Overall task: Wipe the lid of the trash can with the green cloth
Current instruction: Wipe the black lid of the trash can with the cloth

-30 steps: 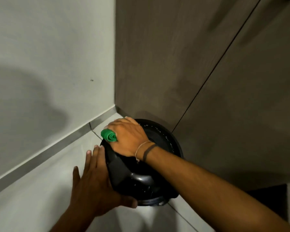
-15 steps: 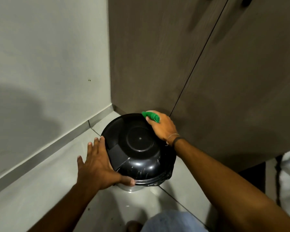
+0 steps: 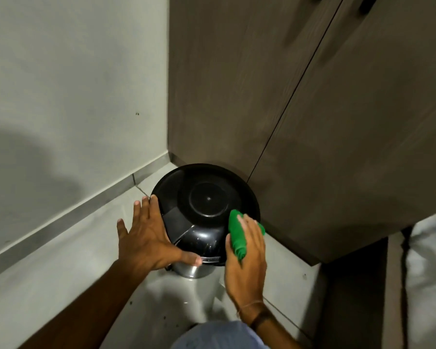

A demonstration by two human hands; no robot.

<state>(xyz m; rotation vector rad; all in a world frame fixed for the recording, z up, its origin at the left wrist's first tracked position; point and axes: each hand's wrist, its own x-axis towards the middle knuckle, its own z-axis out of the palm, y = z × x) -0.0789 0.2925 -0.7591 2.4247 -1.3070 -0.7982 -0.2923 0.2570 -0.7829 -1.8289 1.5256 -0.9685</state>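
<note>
A round black domed lid (image 3: 204,202) tops a small trash can whose shiny metal body (image 3: 191,270) shows just below it. The can stands on the floor in a corner. My left hand (image 3: 149,238) lies flat against the lid's near-left side, fingers spread, thumb along the front rim. My right hand (image 3: 247,258) is closed around a rolled green cloth (image 3: 237,235) and presses it on the lid's near-right edge. Part of the cloth is hidden under my fingers.
A pale wall (image 3: 73,96) with a grey skirting strip runs on the left. Brown cabinet doors (image 3: 337,122) rise right behind the can. Grey floor tiles (image 3: 61,285) lie in front. My knee in light blue fabric (image 3: 219,336) shows at the bottom.
My right hand has swept the cloth from the lid's left side, around the far edge, to the near-right edge. My left hand has stayed on the lid's left side.
</note>
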